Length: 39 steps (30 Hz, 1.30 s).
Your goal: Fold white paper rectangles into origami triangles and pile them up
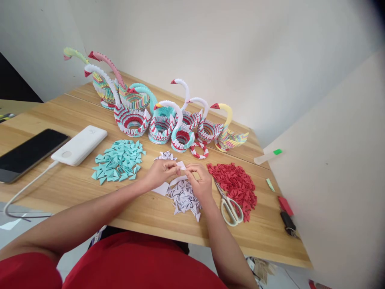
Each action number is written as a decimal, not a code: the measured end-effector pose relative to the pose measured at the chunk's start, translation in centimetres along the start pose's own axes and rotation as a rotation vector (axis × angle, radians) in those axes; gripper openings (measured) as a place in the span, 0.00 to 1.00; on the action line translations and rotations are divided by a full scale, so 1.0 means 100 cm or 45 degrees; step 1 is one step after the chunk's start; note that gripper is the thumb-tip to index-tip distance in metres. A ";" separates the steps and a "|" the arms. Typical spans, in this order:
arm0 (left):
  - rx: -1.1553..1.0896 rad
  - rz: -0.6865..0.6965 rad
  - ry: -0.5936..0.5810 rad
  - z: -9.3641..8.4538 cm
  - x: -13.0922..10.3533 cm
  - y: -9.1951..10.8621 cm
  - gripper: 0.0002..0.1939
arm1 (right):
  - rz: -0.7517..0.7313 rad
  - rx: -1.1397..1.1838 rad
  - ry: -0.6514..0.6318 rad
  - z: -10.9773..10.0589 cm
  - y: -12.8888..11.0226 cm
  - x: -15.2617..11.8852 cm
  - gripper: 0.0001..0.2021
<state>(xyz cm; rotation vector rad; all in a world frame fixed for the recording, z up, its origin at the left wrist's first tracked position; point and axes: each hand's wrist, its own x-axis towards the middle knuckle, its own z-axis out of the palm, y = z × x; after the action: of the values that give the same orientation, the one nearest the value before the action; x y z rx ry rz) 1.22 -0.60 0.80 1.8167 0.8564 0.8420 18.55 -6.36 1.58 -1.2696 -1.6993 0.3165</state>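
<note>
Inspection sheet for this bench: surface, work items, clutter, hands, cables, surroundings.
Surface: wooden table, light brown.
Work items: white paper piece in hand; turquoise pile, white pile and red pile of folded paper; paper swans standing behind.
Clutter: scissors beside the red pile; phone and white power bank at left.
Hands: left hand and right hand both pinch the paper piece.
Cables: white cable from the power bank over the table edge.
Surroundings: pale walls behind and right.

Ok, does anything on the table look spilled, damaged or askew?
No, nothing stands out. The turquoise pile, larger white pile and red pile sit apart, the paper swans stand upright, and the scissors lie flat beside the red pile.
</note>
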 end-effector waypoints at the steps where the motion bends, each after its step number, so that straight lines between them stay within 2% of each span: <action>1: 0.002 0.006 0.001 0.000 0.000 0.000 0.14 | 0.081 0.037 0.008 0.001 -0.001 0.000 0.03; 7: -0.027 0.008 -0.013 0.001 -0.002 0.004 0.14 | 0.469 0.269 0.031 0.004 -0.002 -0.001 0.07; 14: -0.072 -0.049 -0.040 0.001 -0.003 0.007 0.14 | 0.619 0.439 0.037 0.006 -0.002 0.000 0.08; 19: -0.303 -0.123 -0.089 0.007 -0.003 0.006 0.11 | 0.619 0.639 0.067 0.009 -0.001 0.000 0.11; 23: -0.567 -0.239 -0.100 0.012 -0.001 -0.001 0.11 | 0.579 0.601 0.036 0.013 0.002 -0.003 0.16; 26: -0.664 -0.256 -0.093 0.011 0.002 -0.005 0.12 | 0.546 0.564 -0.029 0.015 0.005 -0.006 0.18; 28: -0.634 -0.235 -0.073 0.009 0.003 -0.004 0.11 | 0.543 0.568 -0.114 0.015 0.006 -0.007 0.20; 30: -0.487 -0.202 -0.056 0.006 0.003 -0.002 0.10 | 0.543 0.545 -0.177 0.013 0.007 -0.007 0.20; 34: -0.078 -0.074 -0.067 0.003 0.001 0.001 0.07 | 0.516 0.359 -0.120 0.007 0.005 -0.005 0.11; 36: -0.111 -0.057 -0.080 0.004 0.000 0.001 0.07 | 0.480 0.279 -0.071 0.006 0.004 -0.004 0.07; 39: -0.459 -0.155 -0.128 0.006 0.001 -0.002 0.08 | 0.473 0.257 -0.035 0.006 0.003 -0.004 0.06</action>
<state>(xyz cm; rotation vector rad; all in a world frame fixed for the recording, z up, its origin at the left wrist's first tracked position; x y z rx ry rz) 1.71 -0.73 0.48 1.4639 0.6929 0.7654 18.26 -6.39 0.86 -1.4283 -1.4063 0.7097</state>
